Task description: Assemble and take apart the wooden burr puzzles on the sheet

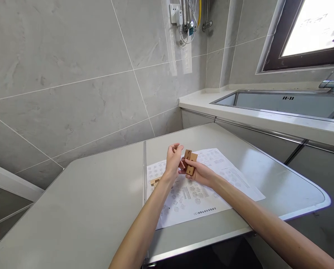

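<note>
Wooden blocks, smooth tan rectangular bars, your right hand closed around them, your left hand half-open, thumb touching them

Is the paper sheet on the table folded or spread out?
Spread out. The printed sheet lies flat on the grey table, its diagram side up, with no fold or raised corner showing.

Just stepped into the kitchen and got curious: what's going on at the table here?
A person at a grey table holds a pair of small wooden puzzle blocks in the right hand, above a printed sheet of diagrams. The left hand is raised right beside the blocks; whether it grips them is unclear. More wooden pieces lie near the sheet's left edge, by the left wrist.
</note>
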### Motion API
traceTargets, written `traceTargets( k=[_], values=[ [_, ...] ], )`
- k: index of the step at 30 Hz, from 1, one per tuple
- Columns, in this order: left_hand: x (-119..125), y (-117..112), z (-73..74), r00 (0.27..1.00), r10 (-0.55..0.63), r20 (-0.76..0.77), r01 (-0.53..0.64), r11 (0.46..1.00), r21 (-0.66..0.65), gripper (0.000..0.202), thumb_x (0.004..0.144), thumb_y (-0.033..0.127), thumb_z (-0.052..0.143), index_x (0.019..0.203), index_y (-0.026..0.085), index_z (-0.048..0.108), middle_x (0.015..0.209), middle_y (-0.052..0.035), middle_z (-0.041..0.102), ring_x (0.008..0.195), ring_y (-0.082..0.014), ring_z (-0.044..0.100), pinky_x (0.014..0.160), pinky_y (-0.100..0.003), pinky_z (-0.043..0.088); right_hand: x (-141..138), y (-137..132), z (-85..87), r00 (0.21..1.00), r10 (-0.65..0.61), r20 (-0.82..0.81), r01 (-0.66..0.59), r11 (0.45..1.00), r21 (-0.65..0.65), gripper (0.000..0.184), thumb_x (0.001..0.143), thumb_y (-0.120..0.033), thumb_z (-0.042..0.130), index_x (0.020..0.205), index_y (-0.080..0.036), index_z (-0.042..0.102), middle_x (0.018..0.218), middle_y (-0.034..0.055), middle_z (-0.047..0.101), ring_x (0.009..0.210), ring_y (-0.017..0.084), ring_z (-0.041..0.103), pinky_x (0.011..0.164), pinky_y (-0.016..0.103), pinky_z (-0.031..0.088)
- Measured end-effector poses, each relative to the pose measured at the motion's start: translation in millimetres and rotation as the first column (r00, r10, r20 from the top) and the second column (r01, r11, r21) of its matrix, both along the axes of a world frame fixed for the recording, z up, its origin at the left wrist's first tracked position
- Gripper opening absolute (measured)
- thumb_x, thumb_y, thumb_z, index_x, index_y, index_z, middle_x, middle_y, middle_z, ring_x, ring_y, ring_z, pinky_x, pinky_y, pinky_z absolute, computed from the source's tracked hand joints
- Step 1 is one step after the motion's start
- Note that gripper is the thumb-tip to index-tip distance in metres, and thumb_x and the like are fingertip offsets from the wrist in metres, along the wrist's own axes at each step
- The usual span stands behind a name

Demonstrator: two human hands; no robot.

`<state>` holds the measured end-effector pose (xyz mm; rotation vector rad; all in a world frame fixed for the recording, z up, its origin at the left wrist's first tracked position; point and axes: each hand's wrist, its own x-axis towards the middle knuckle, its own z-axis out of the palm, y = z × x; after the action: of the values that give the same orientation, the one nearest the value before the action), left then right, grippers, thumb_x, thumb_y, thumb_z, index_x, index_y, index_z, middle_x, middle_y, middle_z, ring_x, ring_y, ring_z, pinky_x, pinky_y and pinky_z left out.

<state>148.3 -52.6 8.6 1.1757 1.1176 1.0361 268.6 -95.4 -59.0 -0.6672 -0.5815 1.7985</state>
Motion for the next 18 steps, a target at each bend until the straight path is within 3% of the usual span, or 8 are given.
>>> traceTargets(
  k=[3,6,10,15,18],
  values=[
    [-0.5,3.1,0.1,0.999,-0.002,0.033,0.002,1.000,-0.003,0.035,0.091,0.046,0.073,0.116,0.025,0.063,0.115,-0.0075,0.059,0.064,-0.0118,0.049,0.051,-0.024,0.036,-0.2,-0.8,0.9,1.000,0.013,-0.024,-0.012,0.999,0.035,0.011,0.095,-0.026,0.075,0.105,-0.021,0.072,0.094,0.0043,0.071,0.069,0.014,0.067,0.051,0.021,0.047],
    [-1.1,5.5,-6.3,0.998,-0.011,0.059,0.011,1.000,0.000,0.034,0.094,0.052,0.069,0.112,0.025,0.063,0.113,-0.0070,0.060,0.066,-0.0127,0.051,0.052,-0.024,0.039,0.4,-1.4,2.7,0.999,0.012,-0.046,-0.009,0.998,0.054,0.014,0.090,-0.026,0.080,0.101,-0.021,0.072,0.090,0.0022,0.068,0.063,0.010,0.058,0.049,0.020,0.043],
    [0.6,3.7,-20.4,0.994,-0.037,0.099,0.037,0.999,0.004,0.034,0.098,0.053,0.063,0.120,0.027,0.059,0.115,-0.0080,0.065,0.085,-0.0177,0.065,0.063,-0.024,0.049,0.8,-2.5,4.7,0.998,-0.019,-0.055,0.024,0.997,0.078,0.022,0.085,-0.027,0.084,0.103,-0.021,0.073,0.086,0.0009,0.065,0.065,0.011,0.056,0.052,0.021,0.043],
    [4.5,-7.2,-35.1,0.967,-0.038,0.250,0.035,0.999,0.016,0.050,0.099,0.037,0.065,0.144,0.033,0.045,0.139,-0.0063,0.066,0.113,-0.0218,0.069,0.083,-0.028,0.055,-0.5,-1.4,3.1,0.993,-0.114,-0.019,0.115,0.990,0.086,0.028,0.082,-0.031,0.086,0.105,-0.021,0.074,0.084,0.0010,0.066,0.066,0.012,0.054,0.051,0.021,0.040],
    [8.9,-15.7,-43.9,0.944,-0.018,0.331,0.024,1.000,-0.013,0.037,0.098,0.035,0.068,0.132,0.028,0.058,0.140,-0.0060,0.067,0.125,-0.0221,0.065,0.096,-0.028,0.053,-2.7,-1.1,2.4,0.981,-0.191,0.030,0.187,0.978,0.092,0.026,0.081,-0.035,0.087,0.098,-0.021,0.073,0.080,0.0000,0.067,0.064,0.012,0.052,0.050,0.022,0.038]
  ],
)
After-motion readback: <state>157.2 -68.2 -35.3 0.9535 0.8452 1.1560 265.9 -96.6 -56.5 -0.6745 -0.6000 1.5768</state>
